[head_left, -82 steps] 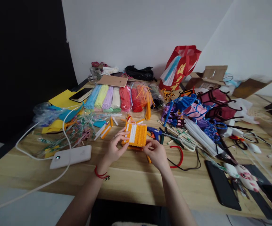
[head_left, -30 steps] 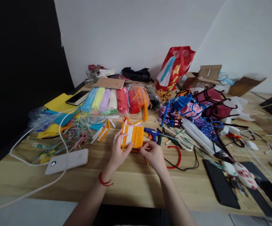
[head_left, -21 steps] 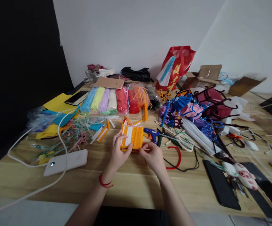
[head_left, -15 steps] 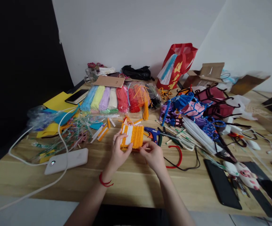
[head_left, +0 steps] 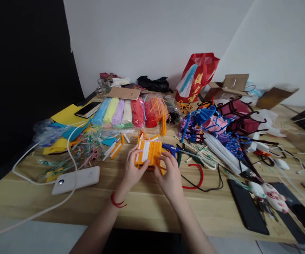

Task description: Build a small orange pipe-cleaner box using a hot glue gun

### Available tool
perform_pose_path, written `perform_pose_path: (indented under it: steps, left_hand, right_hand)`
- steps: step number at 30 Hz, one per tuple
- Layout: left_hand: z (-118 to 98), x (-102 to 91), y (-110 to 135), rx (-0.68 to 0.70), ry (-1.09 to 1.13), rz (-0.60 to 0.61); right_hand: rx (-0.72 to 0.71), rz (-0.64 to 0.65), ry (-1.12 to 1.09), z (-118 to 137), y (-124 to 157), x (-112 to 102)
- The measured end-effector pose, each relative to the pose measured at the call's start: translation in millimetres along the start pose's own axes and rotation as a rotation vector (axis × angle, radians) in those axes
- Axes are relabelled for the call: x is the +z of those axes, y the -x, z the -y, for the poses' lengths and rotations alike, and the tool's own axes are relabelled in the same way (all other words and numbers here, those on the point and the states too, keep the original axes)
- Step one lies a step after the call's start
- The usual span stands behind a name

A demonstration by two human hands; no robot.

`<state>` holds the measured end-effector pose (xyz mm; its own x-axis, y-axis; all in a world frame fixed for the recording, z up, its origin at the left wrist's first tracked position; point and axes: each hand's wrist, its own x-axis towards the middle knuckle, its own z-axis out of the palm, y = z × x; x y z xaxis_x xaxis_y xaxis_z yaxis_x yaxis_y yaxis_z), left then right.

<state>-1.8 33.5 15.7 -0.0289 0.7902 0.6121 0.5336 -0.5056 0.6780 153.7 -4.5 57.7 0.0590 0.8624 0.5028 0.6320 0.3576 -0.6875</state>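
Observation:
An orange block with a white stripe (head_left: 152, 152), made of fuzzy pipe cleaners, sits between my two hands above the wooden table. My left hand (head_left: 135, 167) is closed round its left side, the thumb along the lower edge. At the right side, my right hand (head_left: 170, 176) has its fingers and thumb curled on the lower right corner, where a short orange end sticks out between them. Just beyond the block lies a blue glue gun (head_left: 171, 149). Loose orange and white pipe cleaner strips (head_left: 116, 149) lie to the left.
Bagged bundles of coloured pipe cleaners (head_left: 138, 112) run along the back. Finished-looking fuzzy pieces (head_left: 215, 120) pile up at right, before a red bag (head_left: 197, 77). A white power bank (head_left: 77, 180) with its cable lies left; a black phone (head_left: 247, 206) lies right.
My right hand has shifted from a pinch under the lower right corner to fingers spread higher on the block's right side. My left hand keeps its hold; the view has moved slightly.

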Motion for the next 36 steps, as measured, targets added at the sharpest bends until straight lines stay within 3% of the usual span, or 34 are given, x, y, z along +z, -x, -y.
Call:
perform_pose_path:
  steps: [6, 11, 20, 36]
  left_hand:
    - [7.9, -28.5, -4.2, 0.113, 0.125, 0.2]
    - [15.3, -44.8, -8.1, 0.163, 0.09, 0.233]
    - [22.9, -48.8, -14.8, 0.158, 0.058, 0.3]
    - [23.2, -47.4, -13.2, 0.173, 0.032, 0.292]
  right_hand:
    - [-0.145, 0.156, -0.073, 12.1, -3.7, 14.6]
    - [-0.237, 0.277, -0.037, 14.0, -13.2, 27.8]
    - [-0.224, 0.274, -0.062, 12.4, -19.6, 35.5]
    - [-0.199, 0.272, -0.073, 7.5, -21.1, 37.9]
